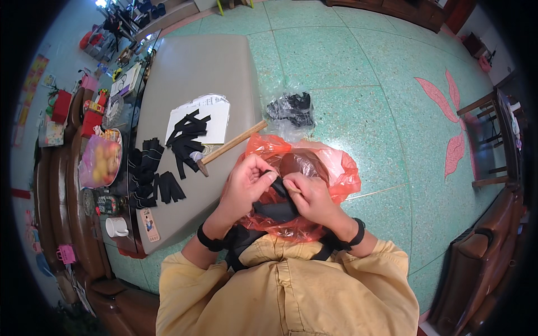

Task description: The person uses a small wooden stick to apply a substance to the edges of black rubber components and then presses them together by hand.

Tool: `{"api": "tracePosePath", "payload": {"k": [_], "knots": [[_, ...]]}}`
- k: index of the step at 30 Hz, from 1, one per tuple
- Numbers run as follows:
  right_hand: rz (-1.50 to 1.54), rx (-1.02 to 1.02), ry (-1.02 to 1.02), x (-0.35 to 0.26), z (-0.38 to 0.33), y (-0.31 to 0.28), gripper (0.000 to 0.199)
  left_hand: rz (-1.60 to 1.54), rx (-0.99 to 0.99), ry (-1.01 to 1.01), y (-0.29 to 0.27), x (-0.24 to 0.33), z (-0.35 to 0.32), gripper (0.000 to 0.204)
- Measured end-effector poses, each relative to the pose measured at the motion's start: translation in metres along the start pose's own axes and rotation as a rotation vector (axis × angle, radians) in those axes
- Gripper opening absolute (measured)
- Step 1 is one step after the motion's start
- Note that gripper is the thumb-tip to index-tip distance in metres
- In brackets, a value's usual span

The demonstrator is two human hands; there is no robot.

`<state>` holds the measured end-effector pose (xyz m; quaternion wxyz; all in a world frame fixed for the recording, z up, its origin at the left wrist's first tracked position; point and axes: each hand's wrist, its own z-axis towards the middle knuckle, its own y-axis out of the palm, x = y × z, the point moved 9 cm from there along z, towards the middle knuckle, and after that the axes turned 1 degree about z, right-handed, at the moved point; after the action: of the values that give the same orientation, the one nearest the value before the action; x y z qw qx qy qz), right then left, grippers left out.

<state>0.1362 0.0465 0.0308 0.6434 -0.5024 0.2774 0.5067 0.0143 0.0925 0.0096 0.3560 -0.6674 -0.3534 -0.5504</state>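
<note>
Grip: left hand (252, 182) and right hand (310, 195), two in all, thumbs and forefingers pressed together, pinching one black fabric strip (274, 183) between them. Its ends are partly covered by fingers. One dark wristband on each wrist, left wristband (210, 241) and right wristband (355, 233).

Directly under the grip: one red-orange plastic bag (347, 178), open and crumpled; a dark fabric piece (276, 210) lies in it, its outline broken by folds and the right hand. A rounded brown shape (305, 163) shows just beyond the grip, kind unclear.

Left of and beyond the grip: one wooden-handled hammer (234, 143), head toward the left, on a grey padded bench (202, 61). By its head, a pale roll, hard to make out. Past it, one white sheet (218, 124) bearing loose black strips (188, 130), overlapping, not countable. Left of these, more black bundles (147, 159), also too tangled to count.

Beyond the grip, near the bench edge: one clear bag (290, 132) with black pieces inside, number unclear.

Well left: one white mug (116, 227); farther off, fruit (106, 154) partly veiled by plastic.

Far right: one brown leather sofa (479, 252), cut off by the dark rim.
</note>
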Motion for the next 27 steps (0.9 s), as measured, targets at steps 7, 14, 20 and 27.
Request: {"api": "tracePosePath", "payload": {"k": [7, 14, 20, 27], "knots": [[0.152, -0.398, 0.379, 0.049, 0.007, 0.002, 0.016, -0.093, -0.149, -0.077, 0.000, -0.009, 0.006, 0.020], [0.416, -0.060, 0.445, 0.075, 0.014, -0.012, 0.012, 0.009, -0.160, -0.079, -0.006, -0.026, 0.003, 0.017], [0.541, -0.085, 0.433, 0.076, 0.015, -0.007, 0.013, 0.281, -0.138, 0.044, 0.003, -0.019, -0.011, 0.011], [0.166, -0.041, 0.283, 0.045, 0.037, -0.005, 0.020, 0.119, 0.037, -0.034, -0.002, -0.041, -0.001, 0.011]]}}
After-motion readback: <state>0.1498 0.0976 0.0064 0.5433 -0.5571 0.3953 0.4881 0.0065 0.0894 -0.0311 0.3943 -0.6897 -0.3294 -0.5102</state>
